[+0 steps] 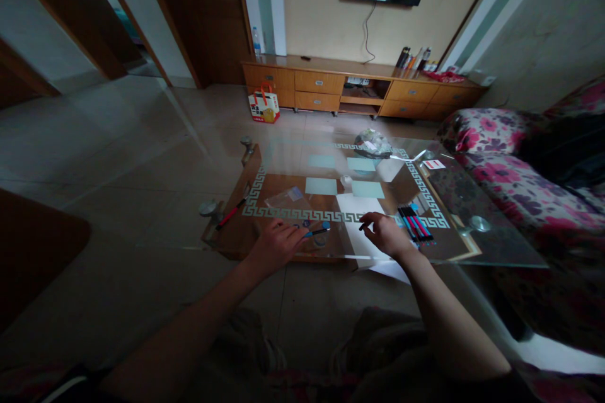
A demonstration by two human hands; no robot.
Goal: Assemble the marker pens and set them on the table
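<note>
My left hand (278,242) is closed around a blue pen (316,233), which points right over the near edge of the glass table (189,236). To its right, my right hand (385,233) is pinched, with a small dark piece (363,226) at the fingertips, too small to name surely. White paper (352,236) lies between and partly beneath the hands. Just right of my right hand is a row of several black, red and blue pens (416,223). One red and black pen (231,213) lies apart at the table's left.
A clear plastic sleeve (286,197) lies beyond my left hand. Farther back on the glass are a crumpled clear plastic bag (372,141) and a white-and-red card (433,164). A flowered sofa (501,170) stands at right, a wooden cabinet (316,82) along the wall.
</note>
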